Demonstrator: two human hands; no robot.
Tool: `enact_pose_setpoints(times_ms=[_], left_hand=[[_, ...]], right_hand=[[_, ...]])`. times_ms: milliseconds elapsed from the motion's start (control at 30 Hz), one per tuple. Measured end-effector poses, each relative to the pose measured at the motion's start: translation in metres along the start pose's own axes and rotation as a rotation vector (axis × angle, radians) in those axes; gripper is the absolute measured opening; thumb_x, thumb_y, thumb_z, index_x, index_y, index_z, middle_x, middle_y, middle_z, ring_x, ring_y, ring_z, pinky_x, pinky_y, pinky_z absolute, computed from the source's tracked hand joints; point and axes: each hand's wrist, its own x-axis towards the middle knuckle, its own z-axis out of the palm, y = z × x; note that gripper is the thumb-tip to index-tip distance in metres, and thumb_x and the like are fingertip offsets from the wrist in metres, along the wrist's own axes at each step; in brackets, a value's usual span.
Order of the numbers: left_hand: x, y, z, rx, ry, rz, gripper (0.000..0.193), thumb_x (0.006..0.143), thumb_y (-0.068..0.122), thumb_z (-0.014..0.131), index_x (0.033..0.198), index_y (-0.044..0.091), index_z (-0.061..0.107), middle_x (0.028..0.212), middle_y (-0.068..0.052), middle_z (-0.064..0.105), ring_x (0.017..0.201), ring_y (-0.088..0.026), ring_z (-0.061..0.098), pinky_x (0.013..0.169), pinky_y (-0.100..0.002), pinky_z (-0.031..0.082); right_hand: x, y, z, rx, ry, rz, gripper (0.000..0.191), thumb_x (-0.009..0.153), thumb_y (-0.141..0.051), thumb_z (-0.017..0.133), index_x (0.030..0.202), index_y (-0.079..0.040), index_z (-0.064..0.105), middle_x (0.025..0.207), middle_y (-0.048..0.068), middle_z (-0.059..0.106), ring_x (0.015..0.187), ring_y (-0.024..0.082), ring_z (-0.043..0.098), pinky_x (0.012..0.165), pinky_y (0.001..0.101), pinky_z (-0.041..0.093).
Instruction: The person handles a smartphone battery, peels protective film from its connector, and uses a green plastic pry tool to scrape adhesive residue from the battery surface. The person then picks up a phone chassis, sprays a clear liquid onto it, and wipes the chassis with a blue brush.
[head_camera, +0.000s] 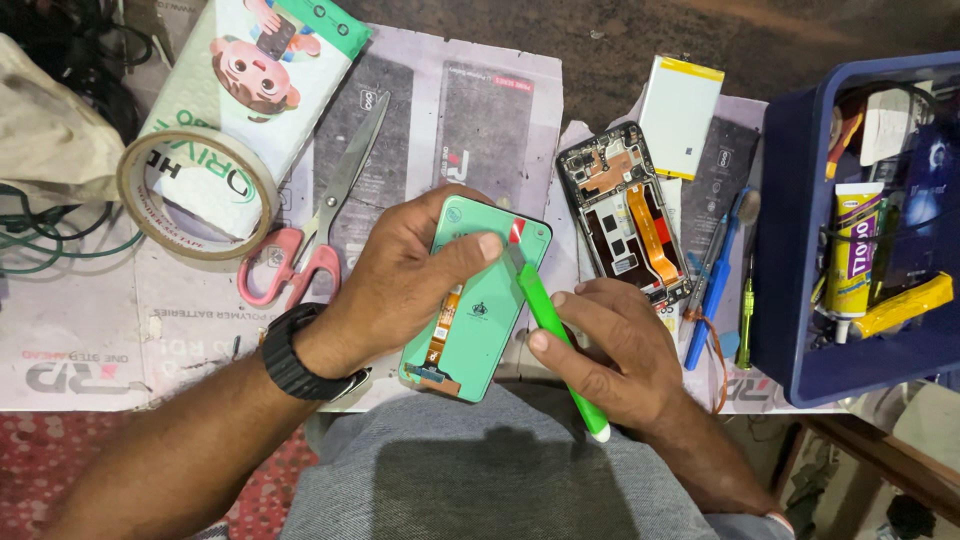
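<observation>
Green tool (556, 335) at panel (478, 300) edge

The setting was a small phone-repair workshop, as the items on the work surface (90, 340) indicated. An opened phone body (625, 225) lay with its circuit boards and orange flex cable exposed, and a detached white battery (680, 102) rested just beyond it. Flattened battery cartons covered the surface as a mat. Pink-handled scissors (310, 235) and a roll of tape (195, 195) lay to one side; a blue-handled tool (715, 290) and a slim green screwdriver (745, 320) lay beside a blue plastic bin (790, 240) that held a tube of adhesive (852, 255) and other small supplies.
</observation>
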Motion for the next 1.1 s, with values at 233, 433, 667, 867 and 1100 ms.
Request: enact_pose_setpoints(times_ms=[233,433,667,867,1100], left_hand=[[-0.0008,0.0036,0.0032,0.079,0.040,0.042,0.025,0.103,0.028,0.064,0.106,0.003,0.066,0.089,0.000,0.071,0.078,-0.003,0.064,0.069,-0.022,0.056],[-0.0003,0.0033,0.0068,0.090,0.093,0.046,0.016,0.102,0.020,0.067,0.099,0.004,0.065,0.082,0.002,0.068,0.072,-0.001,0.061,0.062,-0.021,0.052],[-0.0015,0.0059,0.0075,0.137,0.118,0.061,0.015,0.100,0.018,0.069,0.096,0.004,0.065,0.079,0.003,0.068,0.069,-0.001,0.061,0.059,-0.020,0.052],[0.0000,0.0051,0.0089,0.187,0.141,0.072,0.016,0.099,0.018,0.071,0.093,0.004,0.065,0.076,0.003,0.067,0.067,-0.001,0.059,0.057,-0.021,0.050],[-0.0008,0.0098,0.0097,0.248,0.187,0.079,0.014,0.098,0.017,0.071,0.093,0.005,0.066,0.075,0.003,0.068,0.065,0.000,0.060,0.056,-0.020,0.051]], right_hand=[[-0.0007,0.0021,0.0005,0.011,0.000,-0.010,0.040,0.085,-0.006,0.081,0.122,-0.009,0.069,0.124,0.018,0.061,0.104,0.033,0.066,0.089,0.0465,0.058],[-0.0013,0.0024,0.0027,0.000,0.017,-0.015,0.038,0.086,-0.007,0.080,0.123,-0.010,0.068,0.125,0.017,0.060,0.102,0.031,0.067,0.089,0.0460,0.059],[-0.0014,0.0017,0.0025,-0.011,0.013,-0.032,0.037,0.087,-0.007,0.079,0.123,-0.010,0.068,0.124,0.017,0.060,0.100,0.032,0.067,0.086,0.0453,0.059],[-0.0001,-0.0017,0.0007,-0.027,0.033,-0.022,0.037,0.085,-0.010,0.079,0.120,-0.011,0.069,0.118,0.015,0.064,0.095,0.031,0.068,0.080,0.0439,0.056],[-0.0041,0.0005,-0.0035,-0.011,0.051,-0.067,0.036,0.087,-0.008,0.078,0.122,-0.008,0.067,0.116,0.017,0.064,0.092,0.030,0.068,0.082,0.0456,0.059]])
